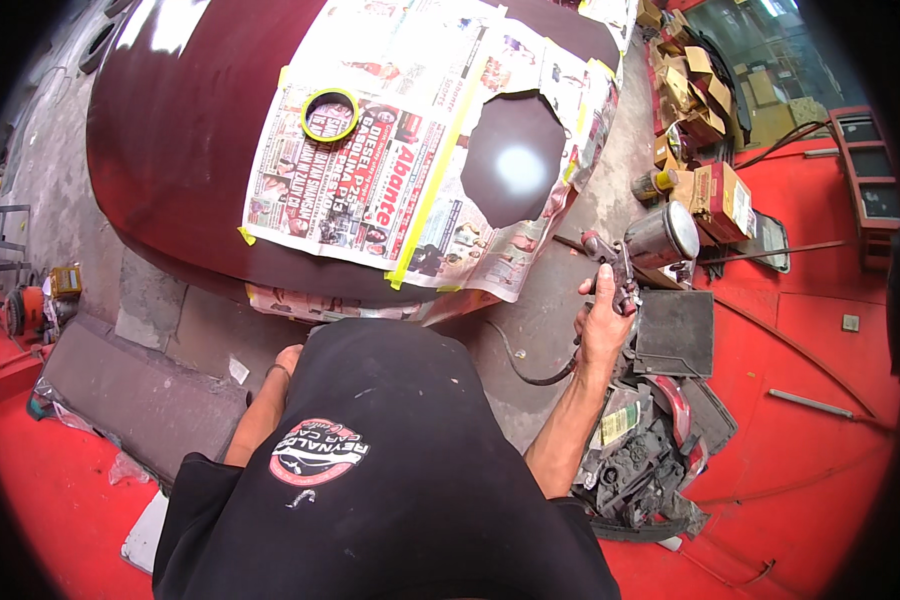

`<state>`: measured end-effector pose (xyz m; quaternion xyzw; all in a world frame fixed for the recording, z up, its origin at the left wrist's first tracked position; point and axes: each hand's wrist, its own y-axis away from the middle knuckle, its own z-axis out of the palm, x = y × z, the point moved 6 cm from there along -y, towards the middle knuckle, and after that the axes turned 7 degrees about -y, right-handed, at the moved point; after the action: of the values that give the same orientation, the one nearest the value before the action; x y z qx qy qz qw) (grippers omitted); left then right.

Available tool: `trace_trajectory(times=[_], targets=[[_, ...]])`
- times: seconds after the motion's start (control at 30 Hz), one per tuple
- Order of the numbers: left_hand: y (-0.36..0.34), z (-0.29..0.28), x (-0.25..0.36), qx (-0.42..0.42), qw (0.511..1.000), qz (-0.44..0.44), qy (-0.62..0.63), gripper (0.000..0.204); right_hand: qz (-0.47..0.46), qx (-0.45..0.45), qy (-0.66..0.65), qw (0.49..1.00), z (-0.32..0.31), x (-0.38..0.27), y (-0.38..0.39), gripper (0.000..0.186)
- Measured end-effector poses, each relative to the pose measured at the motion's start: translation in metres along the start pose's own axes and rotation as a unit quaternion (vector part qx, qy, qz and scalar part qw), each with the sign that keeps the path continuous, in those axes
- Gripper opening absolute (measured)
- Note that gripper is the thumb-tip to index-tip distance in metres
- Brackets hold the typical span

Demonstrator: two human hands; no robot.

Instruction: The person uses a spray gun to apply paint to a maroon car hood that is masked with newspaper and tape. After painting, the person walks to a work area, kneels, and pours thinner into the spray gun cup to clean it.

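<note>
My right hand (602, 318) is wrapped round the grip of a paint spray gun (610, 258) with a grey metal cup (662, 237) on top and a dark hose (530, 375) trailing below. To its left is a dark red car panel (185, 170) masked with newspaper sheets (360, 75) and yellow masking tape (440, 170). A jagged opening in the paper bares a dark patch (515, 165) with a pale sheen. On the paper lies a yellow tape roll (305, 117). My left hand (288, 358) hangs beside my body near the car's lower edge, its fingers mostly hidden.
Cardboard boxes (722, 203) and a small yellow can (655, 184) stand at the right. Below them is a heap of dark car parts (635, 465). A long grey block (140, 400) lies at left on the red floor (80, 480). Rods and hoses cross the right side.
</note>
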<state>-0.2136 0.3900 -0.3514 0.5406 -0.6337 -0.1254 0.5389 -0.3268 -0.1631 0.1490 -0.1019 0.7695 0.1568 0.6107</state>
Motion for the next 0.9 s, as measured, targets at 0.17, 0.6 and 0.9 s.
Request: trace_trajectory(times=[0.17,0.6,0.9], targets=[[-0.003,0.002,0.009,-0.032,0.999,0.009,0.023,0.04,0.003,0.001,0.025,1.0,0.002,0.0,0.002,0.027],[-0.024,0.001,-0.001,-0.035,0.997,0.039,-0.049,0.049,0.005,0.001,-0.018,1.0,0.005,-0.005,0.0,0.028],[-0.026,0.0,-0.001,-0.035,0.989,0.105,-0.102,0.048,0.013,-0.038,0.009,0.999,0.016,-0.009,0.009,0.028]])
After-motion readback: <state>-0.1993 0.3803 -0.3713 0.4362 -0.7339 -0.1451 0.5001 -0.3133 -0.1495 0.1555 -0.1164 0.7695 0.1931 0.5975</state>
